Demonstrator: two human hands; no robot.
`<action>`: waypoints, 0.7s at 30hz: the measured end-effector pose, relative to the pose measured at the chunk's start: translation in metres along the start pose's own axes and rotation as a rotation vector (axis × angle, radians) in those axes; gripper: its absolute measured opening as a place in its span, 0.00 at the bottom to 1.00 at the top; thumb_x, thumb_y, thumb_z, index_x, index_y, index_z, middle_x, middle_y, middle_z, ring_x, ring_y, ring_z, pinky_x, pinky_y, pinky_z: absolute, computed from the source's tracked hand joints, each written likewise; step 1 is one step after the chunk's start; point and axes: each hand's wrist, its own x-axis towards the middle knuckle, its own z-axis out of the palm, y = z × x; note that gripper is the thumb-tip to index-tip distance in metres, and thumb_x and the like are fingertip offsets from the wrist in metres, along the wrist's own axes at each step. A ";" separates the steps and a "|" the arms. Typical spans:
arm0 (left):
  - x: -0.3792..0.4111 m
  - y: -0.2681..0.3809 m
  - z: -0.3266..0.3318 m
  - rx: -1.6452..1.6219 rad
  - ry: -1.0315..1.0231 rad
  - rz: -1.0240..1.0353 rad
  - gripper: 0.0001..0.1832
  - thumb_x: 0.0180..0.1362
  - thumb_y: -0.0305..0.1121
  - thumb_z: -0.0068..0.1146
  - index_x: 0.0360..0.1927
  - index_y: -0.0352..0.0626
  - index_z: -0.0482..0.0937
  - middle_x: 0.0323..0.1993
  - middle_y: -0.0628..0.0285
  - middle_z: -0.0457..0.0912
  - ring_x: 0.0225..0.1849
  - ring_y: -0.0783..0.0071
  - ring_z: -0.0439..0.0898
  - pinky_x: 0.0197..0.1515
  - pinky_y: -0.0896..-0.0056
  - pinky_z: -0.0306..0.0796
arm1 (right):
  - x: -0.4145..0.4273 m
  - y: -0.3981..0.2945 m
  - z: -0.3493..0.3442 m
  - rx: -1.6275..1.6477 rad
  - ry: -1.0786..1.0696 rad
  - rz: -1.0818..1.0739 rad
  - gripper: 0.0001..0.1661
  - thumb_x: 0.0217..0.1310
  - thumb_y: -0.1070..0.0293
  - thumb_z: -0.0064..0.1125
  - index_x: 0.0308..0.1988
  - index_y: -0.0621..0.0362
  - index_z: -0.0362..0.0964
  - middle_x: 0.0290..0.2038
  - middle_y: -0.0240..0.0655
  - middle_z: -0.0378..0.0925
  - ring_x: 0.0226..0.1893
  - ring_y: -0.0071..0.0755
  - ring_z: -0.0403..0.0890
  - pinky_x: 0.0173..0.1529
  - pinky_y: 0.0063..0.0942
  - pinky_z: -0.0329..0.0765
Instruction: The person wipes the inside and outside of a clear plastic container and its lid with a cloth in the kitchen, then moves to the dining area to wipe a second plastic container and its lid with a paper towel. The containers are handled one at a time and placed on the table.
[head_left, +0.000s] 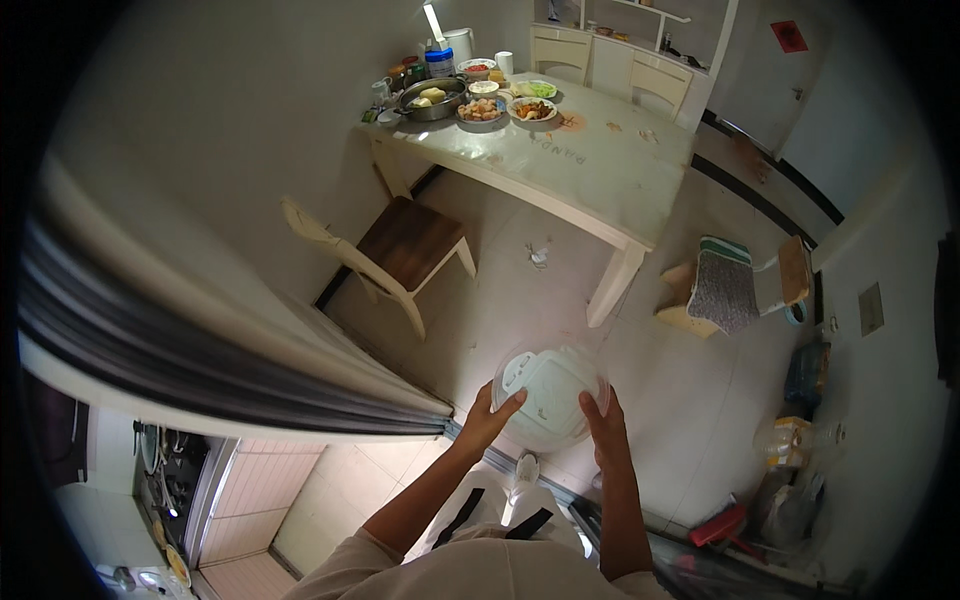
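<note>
A clear round bowl (538, 444) is held at waist height between my two hands. A pale mint-green, roughly rectangular plastic piece (553, 390) with a slotted end lies in it; whether it is a lid or a small board I cannot tell. My left hand (493, 420) grips the bowl's left rim, thumb on top. On the right rim, my right hand (604, 421) does the same, its fingers hidden below. Ahead stands a dining table (630, 172), bearing a steel pot (433, 103) and several dishes, among them a plate of cooked food (533, 110).
A wooden chair (409, 244) stands left of the table, and a cloth-draped chair (721, 289) to the right. Beside me runs a sliding door edge (300, 405) with a floor track. A red broom (718, 523), bottles (807, 373) and bags line the right wall. A stove (169, 480) lies at lower left.
</note>
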 end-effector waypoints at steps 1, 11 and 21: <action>0.017 0.007 0.002 0.070 0.038 0.013 0.36 0.53 0.54 0.57 0.56 0.38 0.67 0.51 0.51 0.68 0.59 0.61 0.63 0.61 0.62 0.57 | 0.017 -0.001 -0.001 0.006 0.009 0.012 0.35 0.56 0.58 0.61 0.58 0.63 0.58 0.52 0.40 0.68 0.52 0.32 0.68 0.58 0.29 0.64; 0.198 0.094 -0.006 0.322 -0.106 0.165 0.33 0.51 0.59 0.53 0.51 0.40 0.74 0.48 0.46 0.72 0.52 0.56 0.70 0.55 0.62 0.63 | 0.179 -0.046 0.019 0.019 0.075 -0.030 0.36 0.57 0.56 0.60 0.58 0.63 0.57 0.53 0.39 0.68 0.54 0.32 0.68 0.59 0.29 0.63; 0.386 0.167 -0.053 0.364 0.001 0.173 0.37 0.48 0.59 0.60 0.48 0.36 0.67 0.36 0.56 0.75 0.38 0.71 0.74 0.42 0.71 0.69 | 0.361 -0.072 0.093 0.131 0.049 -0.025 0.38 0.55 0.55 0.62 0.59 0.62 0.57 0.54 0.38 0.67 0.56 0.32 0.66 0.61 0.30 0.59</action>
